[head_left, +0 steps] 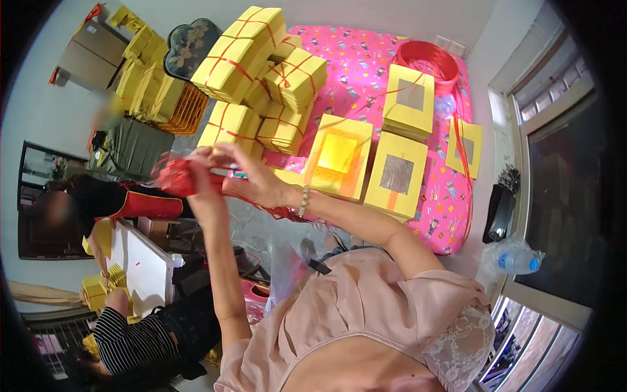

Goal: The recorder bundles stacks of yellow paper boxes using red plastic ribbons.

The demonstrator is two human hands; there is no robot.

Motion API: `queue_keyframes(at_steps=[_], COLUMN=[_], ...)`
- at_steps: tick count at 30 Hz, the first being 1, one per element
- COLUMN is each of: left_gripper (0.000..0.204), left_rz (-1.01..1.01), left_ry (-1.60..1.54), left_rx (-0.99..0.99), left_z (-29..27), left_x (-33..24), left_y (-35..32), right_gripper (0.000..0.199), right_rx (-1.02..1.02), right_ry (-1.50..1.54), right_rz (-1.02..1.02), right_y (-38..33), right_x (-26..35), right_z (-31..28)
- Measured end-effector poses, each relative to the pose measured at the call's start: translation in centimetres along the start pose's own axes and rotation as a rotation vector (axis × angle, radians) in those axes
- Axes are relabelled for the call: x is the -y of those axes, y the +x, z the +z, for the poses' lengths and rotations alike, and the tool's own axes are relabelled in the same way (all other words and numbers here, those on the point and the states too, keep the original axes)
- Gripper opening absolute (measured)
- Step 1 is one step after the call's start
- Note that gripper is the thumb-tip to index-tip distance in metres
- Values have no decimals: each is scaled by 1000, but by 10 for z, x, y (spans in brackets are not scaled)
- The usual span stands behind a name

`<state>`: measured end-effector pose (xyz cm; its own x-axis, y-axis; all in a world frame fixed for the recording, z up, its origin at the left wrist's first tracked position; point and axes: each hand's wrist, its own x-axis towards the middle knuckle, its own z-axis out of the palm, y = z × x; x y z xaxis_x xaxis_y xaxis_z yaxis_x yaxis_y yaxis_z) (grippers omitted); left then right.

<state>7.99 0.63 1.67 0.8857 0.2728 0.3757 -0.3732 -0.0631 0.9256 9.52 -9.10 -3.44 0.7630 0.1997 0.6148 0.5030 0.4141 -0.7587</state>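
A loose bundle of red plastic twine [175, 175] is gripped in my raised left hand [204, 179], and its strands trail below my right wrist. Close beside it is my right hand [258, 181], with a beaded bracelet [304, 201] on the wrist. Its fingers are curled around part of the same twine. Beyond my hands, stacks of yellow paper [238, 55] tied crosswise with red twine are piled on a pink patterned table cover [353, 49]. Nearer lie untied yellow stacks, one with a shiny gold square [337, 153], another with a silver square [396, 175].
A red twine coil [428, 62] sits at the cover's far right corner. A bagged plastic bottle [519, 262] stands by the window at right. On the left, two people handle yellow paper around a white table [140, 268]. An orange crate [183, 108] holds more yellow stacks.
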Motion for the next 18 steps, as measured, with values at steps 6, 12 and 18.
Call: queue_keyframes(at_steps=[6,12,18], left_gripper=[16,16,21], left_rz=[-50,166,5], left_ry=[-905,-793,83], left_rx=[355,94,-551], left_z=[-61,-193,-273], left_x=[-92,-151,-134], left_y=[-10,-43,-78], right_gripper=[36,14,13], right_rx=[550,664,729], right_ry=[-145,-44,-397], right_rz=[203,552,658], right_y=[-42,-114,-144], right_x=[-1,-52,-85], right_z=[14,6,-12])
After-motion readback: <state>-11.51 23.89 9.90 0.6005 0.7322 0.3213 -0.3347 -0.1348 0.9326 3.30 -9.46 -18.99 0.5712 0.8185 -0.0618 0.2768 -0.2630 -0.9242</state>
